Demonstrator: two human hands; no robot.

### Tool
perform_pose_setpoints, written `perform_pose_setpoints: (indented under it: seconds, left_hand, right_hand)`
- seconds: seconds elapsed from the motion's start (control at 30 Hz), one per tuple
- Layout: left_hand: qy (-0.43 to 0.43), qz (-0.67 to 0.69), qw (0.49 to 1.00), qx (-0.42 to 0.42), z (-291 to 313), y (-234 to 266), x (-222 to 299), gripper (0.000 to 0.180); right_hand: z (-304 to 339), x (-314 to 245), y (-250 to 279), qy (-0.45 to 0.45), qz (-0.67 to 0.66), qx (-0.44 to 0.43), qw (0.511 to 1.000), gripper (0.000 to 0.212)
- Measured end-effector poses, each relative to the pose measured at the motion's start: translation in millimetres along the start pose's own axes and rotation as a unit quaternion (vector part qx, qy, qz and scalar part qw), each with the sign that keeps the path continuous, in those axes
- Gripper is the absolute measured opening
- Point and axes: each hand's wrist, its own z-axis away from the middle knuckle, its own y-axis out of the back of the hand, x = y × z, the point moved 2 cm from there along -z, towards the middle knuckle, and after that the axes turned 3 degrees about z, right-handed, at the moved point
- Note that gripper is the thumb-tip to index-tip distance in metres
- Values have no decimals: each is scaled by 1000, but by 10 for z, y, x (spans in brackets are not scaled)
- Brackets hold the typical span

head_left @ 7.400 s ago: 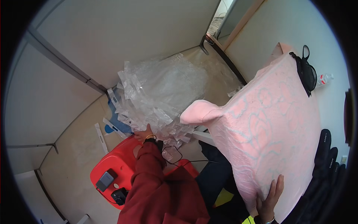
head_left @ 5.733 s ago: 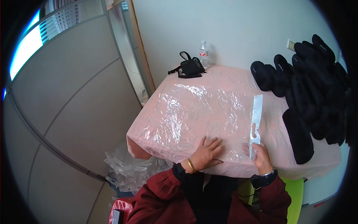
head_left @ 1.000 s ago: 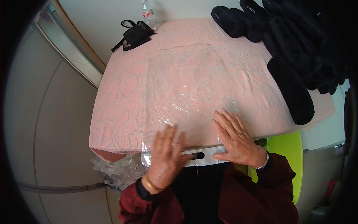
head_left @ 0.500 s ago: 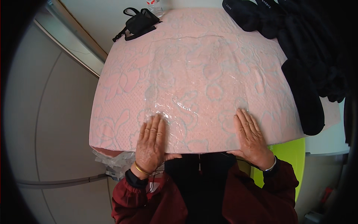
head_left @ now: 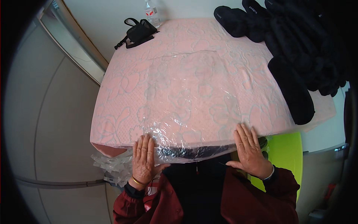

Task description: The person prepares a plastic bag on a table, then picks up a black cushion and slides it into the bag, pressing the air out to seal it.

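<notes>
A clear, shiny plastic bag or sheet [head_left: 186, 108] lies flat on the pink patterned tablecloth [head_left: 115, 108]. Its near end hangs over the table's front edge, and dark clothing shows through it. My left hand [head_left: 143, 160] presses near the left side of the plastic, fingers stretched forward at the edge and thumb apart. On the right side, my right hand [head_left: 250, 153] rests with its fingers straight and spread, thumb pointing inward. Both hands are open. Whether the thumbs touch the plastic's underside, I cannot tell.
Black socks [head_left: 298, 41] are heaped at the far right, with a single black sock [head_left: 292, 91] nearer me. A small black strapped pouch [head_left: 140, 31] and a clear bottle [head_left: 151, 14] stand at the far left. Crumpled plastic [head_left: 112, 164] hangs below left; a lime-green surface [head_left: 285, 156] is below right.
Both hands have drawn back toward me. The plastic has slid along, so its near end now overhangs the table's front edge. The view has shifted slightly.
</notes>
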Motion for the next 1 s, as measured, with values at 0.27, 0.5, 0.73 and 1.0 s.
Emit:
perform_pose_setpoints:
  seconds: [0.27, 0.5, 0.73, 1.0]
  left_hand:
    - [-24, 91, 996, 0, -400, 479, 438, 111]
    - [-128, 176, 976, 11, -1009, 78, 1088, 103]
    - [-67, 134, 989, 8, -919, 88, 307, 105]
    - [-29, 87, 996, 0, -832, 141, -158, 120]
  right_hand:
    - [-408, -83, 96, 20, -56, 82, 995, 97]
    - [-677, -207, -218, 55, -18, 85, 995, 101]
    - [-515, 297, -65, -4, -10, 49, 999, 109]
    - [-433, 360, -68, -44, 5, 36, 998, 116]
